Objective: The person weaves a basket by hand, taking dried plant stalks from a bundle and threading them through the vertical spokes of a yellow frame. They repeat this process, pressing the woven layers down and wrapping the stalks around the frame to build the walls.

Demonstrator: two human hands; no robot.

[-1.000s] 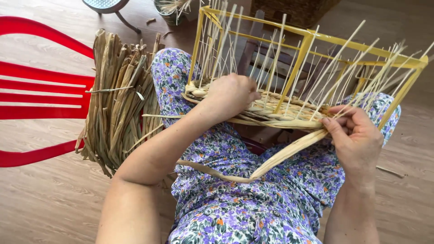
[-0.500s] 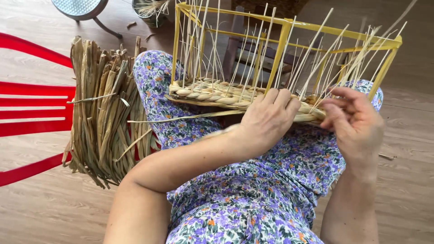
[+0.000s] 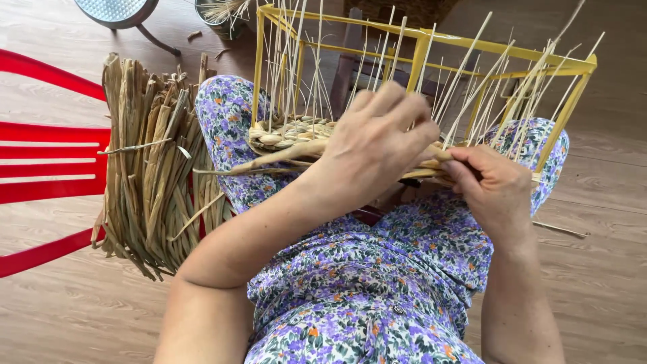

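- Lap: person seated, floral dress (image 3: 364, 296) fills the near frame; both forearms reach forward from the bottom edge.
- Left hand (image 3: 377, 145): back of hand to camera, fingers curled over the front edge of the weave, knuckles up. Partly closed, pressing down on the braided rim. A flat straw strand (image 3: 269, 162) runs out from under it to the left, so it looks pinched under thumb and palm; the grip itself is hidden by the hand.
- Right hand (image 3: 495, 185): just beside the left, nearly touching. Fingers bent tight, thumb and forefinger closed on the strand end at the weave's front edge. Fingertips partly hidden by the left hand.
- Weave (image 3: 290, 135): braided straw rows, a few courses high, sitting on the knees inside the frame. Thin pale stakes (image 3: 472, 74) stand up from it, fanning outward.
- Frame (image 3: 424, 47): yellow box-shaped bar frame around the weave, open top, resting on the lap, tilted slightly.
- Straw bundle (image 3: 151, 175): thick sheaf of dried flat straw just left of the left knee, leaning on the red chair (image 3: 47, 168).
- Floor (image 3: 606, 222): wood planks; one loose stick lies right of the right knee.
- Far: fan base (image 3: 121, 10) top left, a pot with straw bits (image 3: 222, 13) next to it.
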